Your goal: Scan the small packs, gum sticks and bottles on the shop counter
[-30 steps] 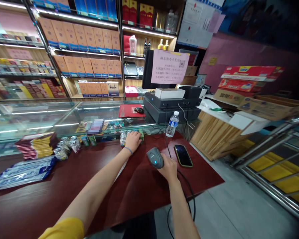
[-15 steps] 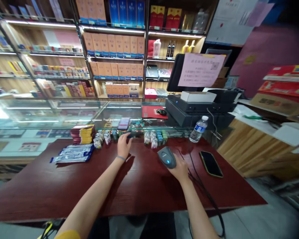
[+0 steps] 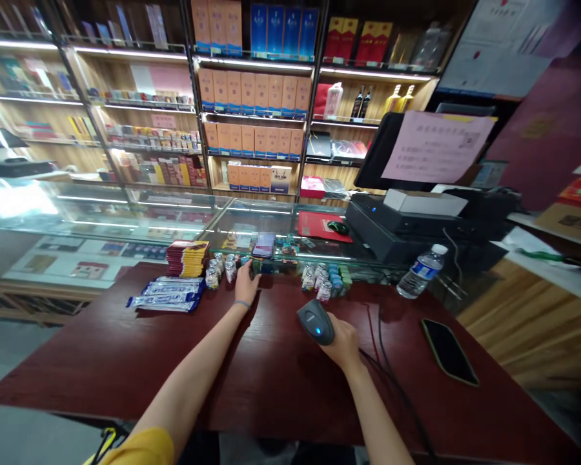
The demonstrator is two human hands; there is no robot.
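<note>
My right hand (image 3: pixel 343 342) is wrapped round the handle of a grey barcode scanner (image 3: pixel 315 321) with a lit blue spot, held over the dark red table. Towards the back edge, my left hand (image 3: pixel 246 285) reaches in at the right end of a group of small bottles (image 3: pixel 230 268). Its thumb stands apart from its fingers, and the fingertips are partly hidden among the bottles, so contact is unclear. A second group of small bottles (image 3: pixel 323 284), with white, blue and green ones, stands in front of the scanner.
Blue-white sachets (image 3: pixel 167 294) lie at the left before stacked red and yellow packs (image 3: pixel 188 258). On the right are a water bottle (image 3: pixel 422 271), a phone (image 3: pixel 449 351) and the scanner's cable (image 3: pixel 392 374). A glass counter (image 3: pixel 213 223) and a monitor (image 3: pixel 375 152) stand behind.
The view has swung a little right to left, so things sit further right in it. My left hand has shifted left towards the left bottle group. The scanner has moved left, nearer the left hand.
</note>
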